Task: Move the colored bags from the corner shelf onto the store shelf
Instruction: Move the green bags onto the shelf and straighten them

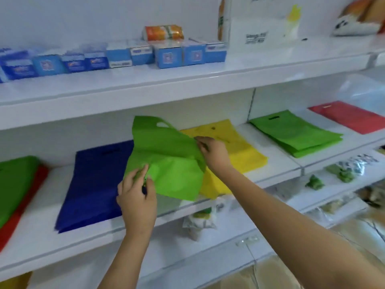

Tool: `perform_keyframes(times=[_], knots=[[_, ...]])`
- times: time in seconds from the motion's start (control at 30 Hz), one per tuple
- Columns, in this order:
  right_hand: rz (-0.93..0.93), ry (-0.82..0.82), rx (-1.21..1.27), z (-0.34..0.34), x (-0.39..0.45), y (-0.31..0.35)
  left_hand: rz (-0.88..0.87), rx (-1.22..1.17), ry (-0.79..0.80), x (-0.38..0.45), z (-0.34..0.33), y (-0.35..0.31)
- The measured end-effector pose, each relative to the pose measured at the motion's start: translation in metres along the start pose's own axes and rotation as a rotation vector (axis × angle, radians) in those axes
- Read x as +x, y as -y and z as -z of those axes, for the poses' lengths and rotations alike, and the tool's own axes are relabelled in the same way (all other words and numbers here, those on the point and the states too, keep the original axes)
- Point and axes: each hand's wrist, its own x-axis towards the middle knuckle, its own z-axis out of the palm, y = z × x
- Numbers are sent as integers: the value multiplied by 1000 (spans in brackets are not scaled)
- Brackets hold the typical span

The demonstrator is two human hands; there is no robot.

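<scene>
Two hands held one light green bag (166, 155) over the middle shelf (260, 170), its handle end raised toward the back wall and its lower part sagging over the front edge. The left hand (136, 200) pinched the bag's lower left corner, fingers curled around a fold of fabric. The right hand (212, 153) gripped the bag's right edge between thumb and curled fingers. The bag hung partly over a blue bag (93, 184) lying flat on its left and a yellow bag (235, 151) lying flat on its right, both on the same shelf. At the shelf's left end a dark green bag (14, 182) lay on top of a red bag (31, 197). Farther right, past the upright divider, a green stack (295, 134) lay flat near the front edge, and another red bag (348, 116) sat beyond it, toward the right end. On the upper shelf (187, 80) stood a row of blue boxes (168, 57), with an orange packet (163, 32) behind them. Small wrapped packs (200, 222) lay on the lower shelf beneath
</scene>
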Motion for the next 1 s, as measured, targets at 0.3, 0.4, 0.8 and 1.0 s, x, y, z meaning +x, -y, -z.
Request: perform_keyframes(times=[0.3, 0.4, 0.8, 1.0], knots=[[-270, -159, -161, 172, -25, -174, -171, 37, 235, -54, -160, -141], [-320, -175, -220, 201, -13, -217, -220, 30, 278, -51, -208, -169], [-604, 8, -339, 276, 50, -368, -312, 122, 447, -16, -373, -259], [-530, 8, -308, 291, 79, -424, -200, 7, 418, -13, -405, -282]])
